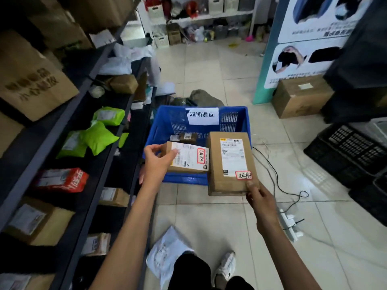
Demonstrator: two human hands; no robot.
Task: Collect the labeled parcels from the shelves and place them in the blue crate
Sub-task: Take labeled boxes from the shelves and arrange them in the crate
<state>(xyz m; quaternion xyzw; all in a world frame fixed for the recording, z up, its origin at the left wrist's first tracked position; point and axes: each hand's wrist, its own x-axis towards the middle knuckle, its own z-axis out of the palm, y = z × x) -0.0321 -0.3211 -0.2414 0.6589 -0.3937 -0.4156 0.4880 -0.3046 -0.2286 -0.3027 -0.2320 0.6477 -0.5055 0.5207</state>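
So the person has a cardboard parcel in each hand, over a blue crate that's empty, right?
Not quite: the blue crate isn't empty. The head view shows a small labelled box already lying inside it. Otherwise yes: the left hand grips a smaller cardboard parcel, the right hand a larger cardboard parcel, over the crate.

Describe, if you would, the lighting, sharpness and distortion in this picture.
Head view: the shelves lie in deep shadow while the tiled floor is bright, with glossy reflections at right; labels on the small parcel and large parcel read sharply; wide-angle distortion bends the shelf edges.
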